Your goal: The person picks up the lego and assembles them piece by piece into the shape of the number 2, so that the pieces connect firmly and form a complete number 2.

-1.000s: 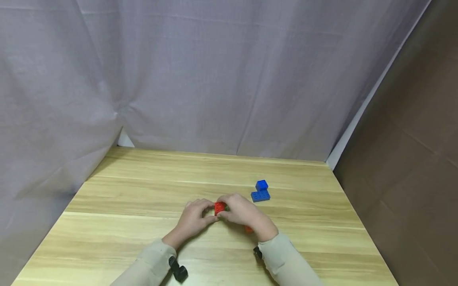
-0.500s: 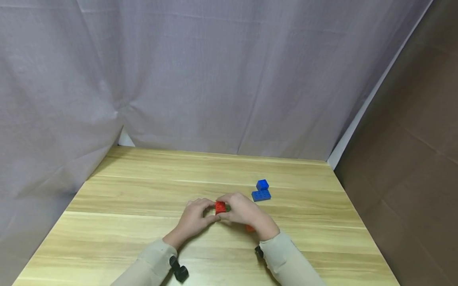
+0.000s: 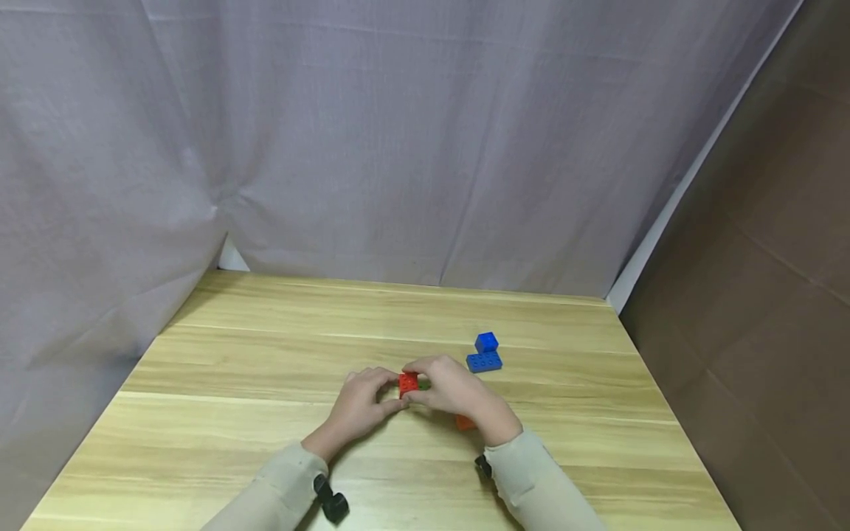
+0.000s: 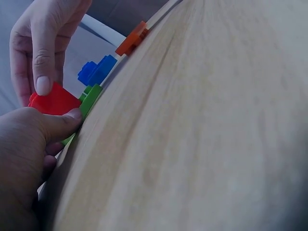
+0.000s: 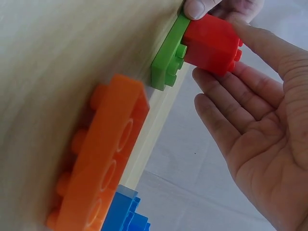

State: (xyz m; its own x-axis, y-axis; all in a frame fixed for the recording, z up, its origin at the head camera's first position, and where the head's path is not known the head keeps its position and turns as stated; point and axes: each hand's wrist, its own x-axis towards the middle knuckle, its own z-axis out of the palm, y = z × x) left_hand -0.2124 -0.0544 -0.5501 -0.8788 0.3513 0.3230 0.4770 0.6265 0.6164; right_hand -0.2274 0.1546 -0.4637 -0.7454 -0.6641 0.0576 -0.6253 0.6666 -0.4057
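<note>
A red block [image 5: 211, 43] stands on one end of a flat green block [image 5: 168, 60], whose bare studs show beside it in the right wrist view. Whether the two are fully pressed together I cannot tell. My right hand [image 3: 451, 391] pinches the red block between thumb and fingers. From the other side, my left hand [image 3: 358, 404] grips the green block at its end, the thumb lying along it in the left wrist view. The green block rests on the wooden table [image 3: 265, 324]. In the head view the right hand covers most of it.
An orange block [image 5: 103, 154] lies on its side near my right wrist, partly hidden in the head view. Beyond the right hand are two blue blocks, a small one [image 3: 486, 342] behind a longer one [image 3: 484, 361]. Grey cloth [image 3: 372, 162] hangs behind the table.
Both hands stay at nearly the same spot on the blocks. Slightly more of the green block shows beside the red one than a second ago.
</note>
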